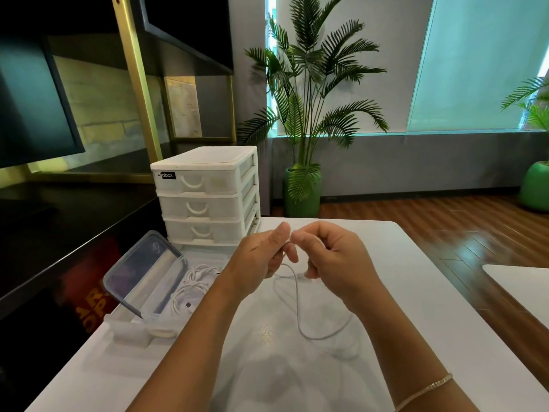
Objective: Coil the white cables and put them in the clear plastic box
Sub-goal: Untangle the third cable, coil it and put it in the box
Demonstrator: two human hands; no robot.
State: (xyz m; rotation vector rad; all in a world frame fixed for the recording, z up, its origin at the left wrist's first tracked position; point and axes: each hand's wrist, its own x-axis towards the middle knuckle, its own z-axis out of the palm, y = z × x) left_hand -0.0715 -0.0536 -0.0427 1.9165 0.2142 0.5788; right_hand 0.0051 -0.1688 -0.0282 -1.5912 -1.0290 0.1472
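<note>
My left hand [261, 254] and my right hand [329, 254] are raised together above the white table [416, 337], fingers curled. Both pinch a thin white cable [297, 304]. It hangs down between them in a long loop that reaches the tabletop. To the left stands the clear plastic box [166, 292], its lid tilted open. Inside it lie other white cables [193, 286], loosely coiled, with a connector end showing.
A white three-drawer organiser [208, 194] stands behind the box at the table's far left corner. A dark counter runs along the left. Potted palms [309, 114] stand on the wooden floor beyond the table. Another white table edge [520, 281] shows at right.
</note>
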